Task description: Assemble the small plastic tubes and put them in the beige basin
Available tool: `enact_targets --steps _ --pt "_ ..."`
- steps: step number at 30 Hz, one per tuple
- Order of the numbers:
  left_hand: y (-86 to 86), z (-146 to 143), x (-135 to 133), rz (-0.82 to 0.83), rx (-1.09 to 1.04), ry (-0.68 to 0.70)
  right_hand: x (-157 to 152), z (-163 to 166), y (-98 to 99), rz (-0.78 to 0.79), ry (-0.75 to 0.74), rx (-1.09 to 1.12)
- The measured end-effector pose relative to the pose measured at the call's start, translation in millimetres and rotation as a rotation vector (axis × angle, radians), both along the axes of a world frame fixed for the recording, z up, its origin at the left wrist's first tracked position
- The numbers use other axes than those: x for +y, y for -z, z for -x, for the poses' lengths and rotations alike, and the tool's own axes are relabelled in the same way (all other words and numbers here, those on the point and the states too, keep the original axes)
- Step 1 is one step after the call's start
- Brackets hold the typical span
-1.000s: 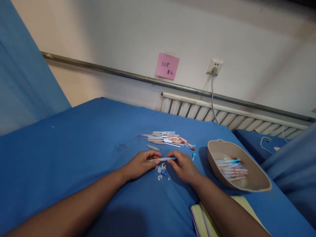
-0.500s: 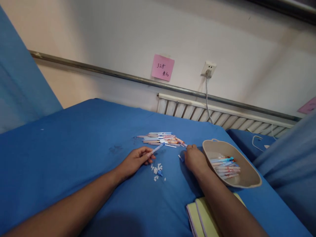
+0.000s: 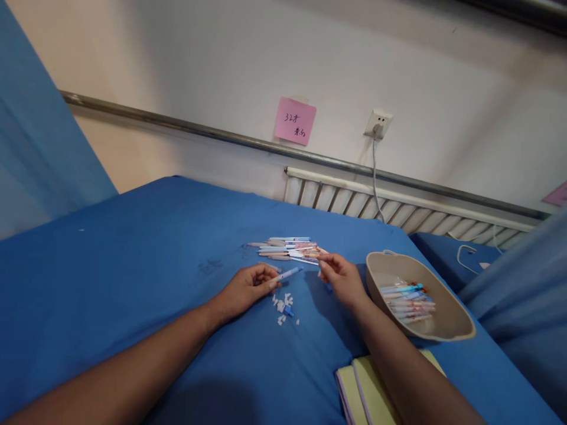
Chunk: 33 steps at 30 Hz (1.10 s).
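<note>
My left hand [image 3: 248, 289] rests on the blue sheet [image 3: 133, 277] and pinches a thin white pen with a blue tip [image 3: 289, 273], which points right and slightly up. My right hand [image 3: 342, 278] hovers just right of that tip with its fingers pinched together; what they hold is too small to make out. Behind both hands lies a loose pile of several pens [image 3: 290, 248]. Small white and blue bits [image 3: 283, 307] are scattered on the sheet below the pen.
A beige oval bowl [image 3: 447, 330] at the right holds several more pens. A yellow notebook [image 3: 367, 389] lies by my right forearm. A white radiator [image 3: 398, 206], a wall socket with a cable [image 3: 376, 125] and a pink note [image 3: 295, 120] are on the wall behind.
My right hand let go of the pen, reached right towards the bowl and the pile, then came back left with pinched fingers. My left hand kept the pen and tilted it.
</note>
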<state>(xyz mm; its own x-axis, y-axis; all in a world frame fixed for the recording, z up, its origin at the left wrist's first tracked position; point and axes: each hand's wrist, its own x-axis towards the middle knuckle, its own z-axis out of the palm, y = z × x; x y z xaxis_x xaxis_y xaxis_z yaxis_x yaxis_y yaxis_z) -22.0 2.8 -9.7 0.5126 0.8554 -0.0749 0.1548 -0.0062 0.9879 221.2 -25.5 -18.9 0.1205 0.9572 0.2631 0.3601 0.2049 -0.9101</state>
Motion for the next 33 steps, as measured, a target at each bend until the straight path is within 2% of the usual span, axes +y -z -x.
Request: enact_targets --steps 3,5,7,13,22,29,31,33 --pt "0.2 0 0 0.005 0.009 0.005 -4 15 -7.6 0.019 -0.071 0.440" --pt "0.4 -1 0 0.012 0.010 0.004 -7 20 -10.1 0.025 -0.080 0.564" --pt "1.1 -1 0 0.004 0.011 0.006 -9 24 -10.9 0.027 -0.090 0.589" --pt "2.1 0 0 -0.020 0.018 0.011 -10 30 -8.5 0.004 -0.091 0.477" --pt "0.0 -1 0 -0.008 0.012 0.008 -11 26 -0.3 -0.108 -0.103 0.279" --pt "-0.4 1 -1 -0.069 0.035 0.018 -13 17 -0.3 -0.230 -0.068 -0.142" --pt "-0.4 2 -2 -0.088 0.049 0.028 -14 18 -0.6 -0.220 -0.077 -0.142" --pt "0.1 2 -2 -0.070 0.040 0.052 -13 20 0.6 -0.152 -0.095 -0.012"
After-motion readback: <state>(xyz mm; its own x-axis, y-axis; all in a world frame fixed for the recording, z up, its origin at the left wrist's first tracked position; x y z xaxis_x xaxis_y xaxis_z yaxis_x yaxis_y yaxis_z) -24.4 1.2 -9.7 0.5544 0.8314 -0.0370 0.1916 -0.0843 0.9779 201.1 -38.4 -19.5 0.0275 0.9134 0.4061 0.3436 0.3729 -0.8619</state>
